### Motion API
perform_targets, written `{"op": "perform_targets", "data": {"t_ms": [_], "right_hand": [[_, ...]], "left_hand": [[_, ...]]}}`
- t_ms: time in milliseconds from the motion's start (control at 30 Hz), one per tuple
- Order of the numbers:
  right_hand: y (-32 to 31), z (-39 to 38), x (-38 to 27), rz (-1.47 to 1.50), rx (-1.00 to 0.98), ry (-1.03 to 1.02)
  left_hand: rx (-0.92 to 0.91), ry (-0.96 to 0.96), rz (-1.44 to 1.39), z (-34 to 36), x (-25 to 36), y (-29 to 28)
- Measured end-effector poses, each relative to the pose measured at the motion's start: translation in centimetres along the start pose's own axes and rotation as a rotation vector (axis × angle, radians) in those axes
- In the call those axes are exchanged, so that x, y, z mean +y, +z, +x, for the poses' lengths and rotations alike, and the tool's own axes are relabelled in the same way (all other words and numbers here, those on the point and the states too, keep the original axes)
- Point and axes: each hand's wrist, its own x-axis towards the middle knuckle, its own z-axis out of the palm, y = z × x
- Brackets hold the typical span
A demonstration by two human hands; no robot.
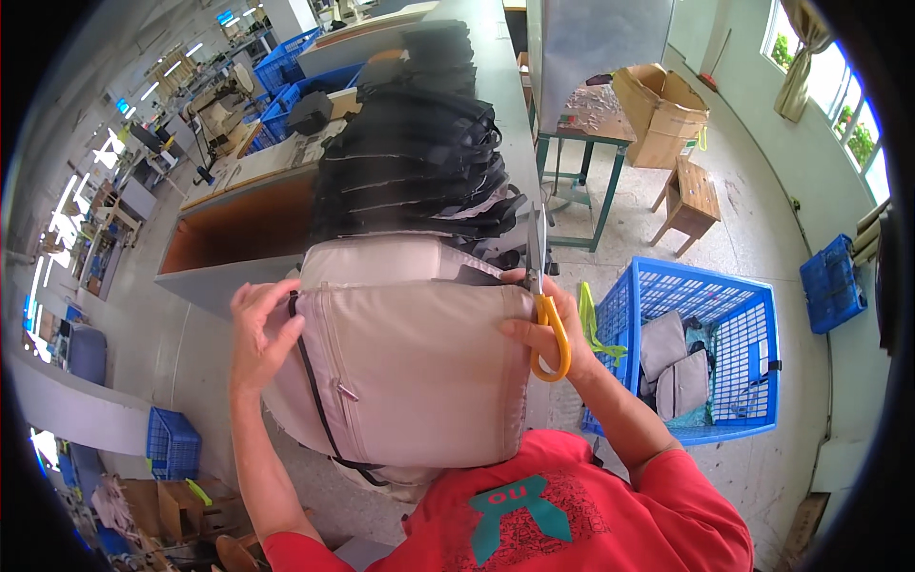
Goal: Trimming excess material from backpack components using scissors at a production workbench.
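A pale pinkish-beige backpack [429, 372] lies against my front, with a zipper and a black strip along its left side. Near its upper left corner is my left hand [263, 329], thumb and fingers apart around the black strip, with no firm grip visible. Orange-handled scissors [550, 343] are in my right hand [562, 319], blades pointing away from me. The same hand's thumb presses on the bag's upper right edge. Just beyond the bag, a tall pile of black backpacks [410, 162] covers the table [505, 105].
On the right stands a blue plastic crate [705, 272] holding grey fabric pieces. Behind it are a wooden stool [688, 205], an open cardboard box [667, 114] and a green-legged table [610, 191]. An open-fronted wooden compartment [238, 229] lies left of the pile.
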Motion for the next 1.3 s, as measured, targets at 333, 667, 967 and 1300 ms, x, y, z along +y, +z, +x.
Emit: {"op": "perform_targets", "data": {"t_ms": [333, 667, 967, 1300], "right_hand": [[1.2, 0.1, -3.9, -0.283, -0.001, -0.016], [2.4, -0.2, -5.4, 0.018, -0.018, 0.116], [1.7, -0.9, -5.9, -0.151, -0.186, -0.008], [2.8, -2.6, -5.7, -0.177, -0.279, -0.140]], "left_hand": [[0.058, 0.011, -0.165, 0.8, 2.8, 1.9], [0.066, 0.006, -0.176, -0.6, 3.3, 0.0], [0.074, 0.269, 0.033, -0.1, 8.3, 0.5], [-0.065, 0.299, -0.220, 0.7, 11.9, 4.2]]}}
